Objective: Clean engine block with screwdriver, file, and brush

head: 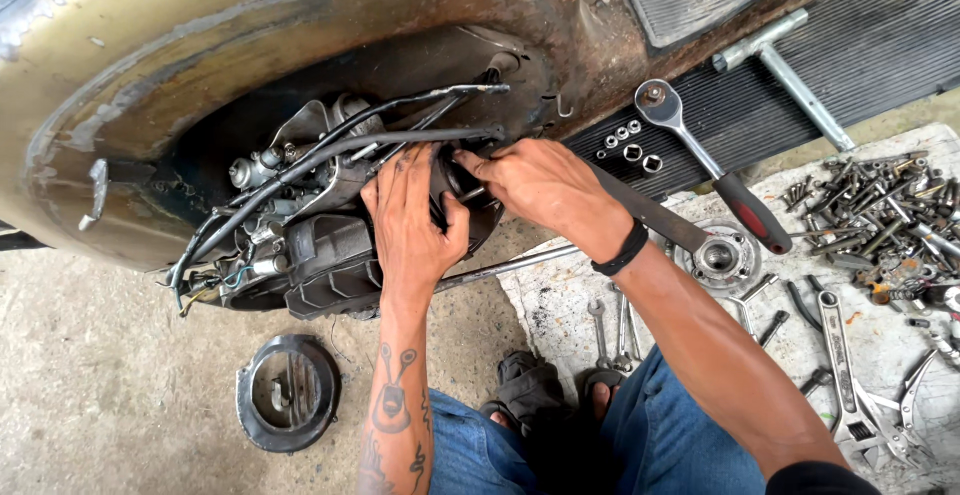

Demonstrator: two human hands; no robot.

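- Pressing flat against the engine point(320, 245), the left hand point(412, 217) has its fingers point(400, 170) spread and extended upward, palm on the dark casing; it grips nothing that can be seen.
- At 3 o'clock from it, touching thumb to thumb, the right hand point(540, 187) curls its fingers around a small dark round part point(462, 183) at the engine's end; how tightly they close cannot be told.
- That engine sits inside the round opening of a rusty, brass-coloured vehicle body point(200, 45), at 12 o'clock from the person's knees.
- Black cables point(330, 150) run across the engine from 8 o'clock toward 2 o'clock, passing just above both hands.
- A black wristband point(622, 250) circles the right wrist; a tattoo marks the left forearm.
- On the concrete floor point(90, 385) at 7 o'clock from the left hand lies a round black cover point(288, 393), well apart.
- At 2 o'clock from the right hand, a ratchet wrench with a red grip point(712, 170) rests on a ribbed panel, near loose sockets point(630, 147).
- Farther toward 3 o'clock lie a heap of bolts point(880, 210) and an adjustable wrench point(845, 375).
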